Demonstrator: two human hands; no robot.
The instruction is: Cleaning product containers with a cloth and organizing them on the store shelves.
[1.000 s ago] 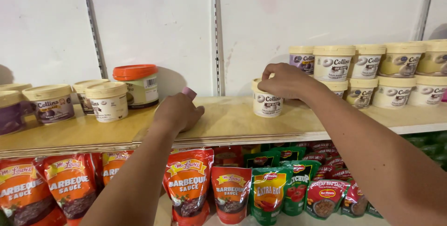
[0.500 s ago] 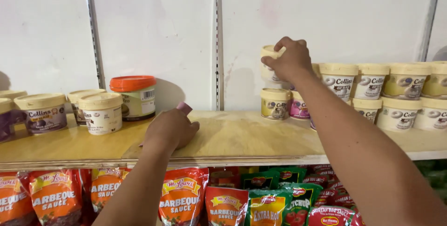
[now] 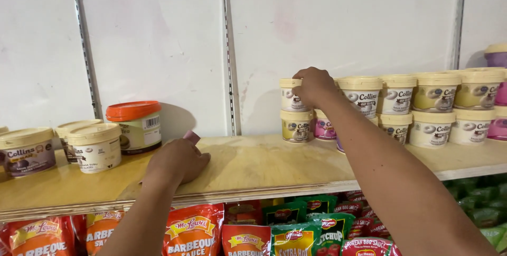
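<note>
My right hand (image 3: 315, 85) grips a small cream-lidded tub (image 3: 289, 97) from its right side. That tub stands on top of another cream-lidded tub (image 3: 297, 126) at the left end of a stacked row. My left hand (image 3: 178, 161) rests palm down on the wooden shelf (image 3: 253, 166), fingers curled over a small pink object (image 3: 191, 137) that sticks out behind the knuckles. Most of the pink object is hidden by the hand.
Two-high rows of cream-lidded tubs (image 3: 433, 108) run to the right, with pink tubs (image 3: 325, 129) among them. At the left stand three cream-lidded tubs (image 3: 95, 148) and an orange-lidded tub (image 3: 135, 126). Sauce pouches (image 3: 193, 232) hang below. Metal rails (image 3: 228, 55) run up the white wall.
My right hand lifted a tub off the shelf and set it on top of another tub in the row. My left hand stayed on the shelf.
</note>
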